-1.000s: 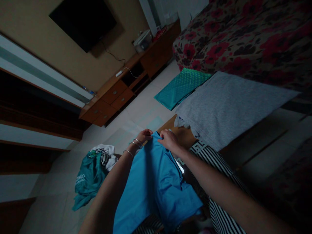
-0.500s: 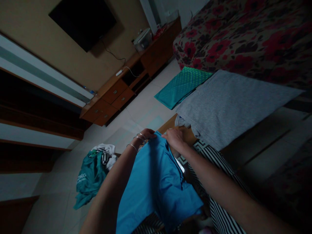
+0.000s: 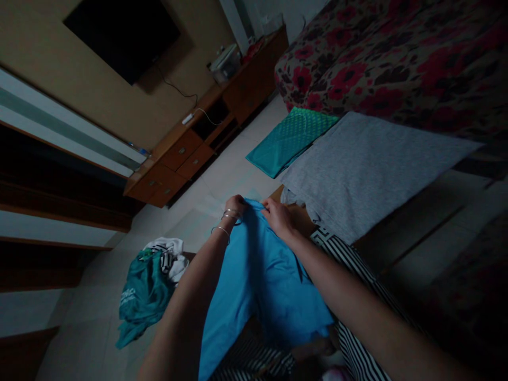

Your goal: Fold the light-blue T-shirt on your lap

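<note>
My left hand (image 3: 236,206) and my right hand (image 3: 278,218) both pinch the top edge of a blue cloth garment (image 3: 264,280), possibly a shirt, holding it up in front of me. It hangs down in loose folds over my lap. Thin metal bangles (image 3: 230,218) circle my left wrist. Below the cloth shows black-and-white striped clothing (image 3: 349,270) on my own legs. Just past my right hand lies a folded grey cloth (image 3: 369,169).
A teal garment (image 3: 145,293) and a white-and-black cloth (image 3: 169,259) lie on the tiled floor (image 3: 222,180) to the left. A teal quilted cloth (image 3: 289,142) rests against a red-flowered couch (image 3: 397,58). A wooden cabinet (image 3: 182,159) stands beyond, below a wall-mounted TV (image 3: 119,37).
Both hands have lifted the blue cloth slightly higher and it has narrowed, uncovering more striped clothing at the bottom. The view has shifted a little.
</note>
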A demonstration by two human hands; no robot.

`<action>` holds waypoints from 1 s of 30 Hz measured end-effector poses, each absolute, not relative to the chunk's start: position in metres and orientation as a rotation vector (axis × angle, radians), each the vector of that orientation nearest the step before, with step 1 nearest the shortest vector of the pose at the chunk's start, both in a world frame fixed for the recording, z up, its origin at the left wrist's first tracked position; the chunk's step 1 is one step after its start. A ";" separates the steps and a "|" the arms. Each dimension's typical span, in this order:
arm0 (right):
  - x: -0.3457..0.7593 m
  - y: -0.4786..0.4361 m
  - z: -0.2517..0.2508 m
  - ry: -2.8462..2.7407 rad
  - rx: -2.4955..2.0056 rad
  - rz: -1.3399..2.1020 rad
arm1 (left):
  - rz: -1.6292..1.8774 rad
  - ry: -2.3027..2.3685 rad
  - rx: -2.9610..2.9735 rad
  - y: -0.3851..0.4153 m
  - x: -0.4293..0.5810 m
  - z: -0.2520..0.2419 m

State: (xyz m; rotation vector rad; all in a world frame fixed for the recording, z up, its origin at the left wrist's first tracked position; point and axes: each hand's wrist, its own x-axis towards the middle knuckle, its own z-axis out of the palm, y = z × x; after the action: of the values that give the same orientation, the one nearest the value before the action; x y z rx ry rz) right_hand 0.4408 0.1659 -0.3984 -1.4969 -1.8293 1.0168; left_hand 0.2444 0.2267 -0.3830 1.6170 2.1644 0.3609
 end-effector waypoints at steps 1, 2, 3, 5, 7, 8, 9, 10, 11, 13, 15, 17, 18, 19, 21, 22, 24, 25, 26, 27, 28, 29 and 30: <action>0.442 0.170 -0.401 -1.774 -1.492 1.005 | 0.400 2.203 1.599 0.230 0.249 -0.387; 0.443 0.173 -0.402 -1.728 -1.488 0.982 | 0.440 2.236 1.578 0.232 0.255 -0.392; 0.445 0.175 -0.403 -1.691 -1.483 0.952 | 0.480 2.262 1.561 0.232 0.260 -0.396; 0.450 0.176 -0.400 -1.650 -1.466 0.891 | 0.561 2.301 1.549 0.226 0.269 -0.403; 0.462 0.171 -0.391 -1.650 -1.445 0.864 | 0.636 2.330 1.582 0.216 0.276 -0.404; 0.470 0.167 -0.385 -1.671 -1.441 0.869 | 0.665 2.337 1.615 0.210 0.278 -0.403; 0.479 0.161 -0.378 -1.710 -1.441 0.880 | 0.687 2.336 1.658 0.204 0.279 -0.400; 0.490 0.153 -0.372 -1.765 -1.448 0.892 | 0.699 2.323 1.711 0.198 0.281 -0.396; 0.501 0.143 -0.366 -1.832 -1.463 0.901 | 0.700 2.295 1.773 0.193 0.282 -0.392; 0.522 0.120 -0.359 -1.986 -1.504 0.916 | 0.661 2.204 1.906 0.186 0.286 -0.383; 0.536 0.093 -0.358 -2.134 -1.515 0.933 | 0.572 2.087 2.034 0.184 0.291 -0.376; 0.542 0.066 -0.363 -2.236 -1.483 0.948 | 0.456 1.962 2.148 0.185 0.298 -0.371; 0.542 0.054 -0.367 -2.261 -1.466 0.944 | 0.392 1.898 2.199 0.187 0.302 -0.369; 0.541 0.044 -0.370 -2.267 -1.459 0.934 | 0.327 1.835 2.246 0.189 0.305 -0.367; 0.538 0.029 -0.376 -2.243 -1.469 0.908 | 0.194 1.716 2.323 0.195 0.310 -0.363; 0.536 0.024 -0.378 -2.225 -1.482 0.894 | 0.126 1.664 2.353 0.198 0.312 -0.362; 0.533 0.019 -0.380 -2.198 -1.500 0.862 | -0.006 1.591 2.394 0.204 0.315 -0.359; 0.533 0.018 -0.380 -2.191 -1.504 0.842 | -0.067 1.572 2.408 0.207 0.316 -0.358; 0.533 0.018 -0.381 -2.186 -1.506 0.821 | -0.123 1.566 2.419 0.210 0.317 -0.357; 0.534 0.019 -0.381 -2.183 -1.504 0.803 | -0.171 1.573 2.428 0.213 0.318 -0.357; 0.535 0.019 -0.381 -2.180 -1.494 0.792 | -0.211 1.588 2.436 0.215 0.319 -0.357; 0.536 0.019 -0.381 -2.175 -1.478 0.788 | -0.246 1.610 2.442 0.217 0.320 -0.357; 0.538 0.019 -0.382 -2.169 -1.460 0.792 | -0.276 1.634 2.447 0.219 0.320 -0.357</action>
State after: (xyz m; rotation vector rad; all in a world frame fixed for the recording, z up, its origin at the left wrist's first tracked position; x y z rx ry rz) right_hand 0.5379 0.0191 -0.3816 -1.4601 -2.1686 0.7924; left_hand 0.3204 0.2195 -0.3573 2.4474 1.6336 -0.2762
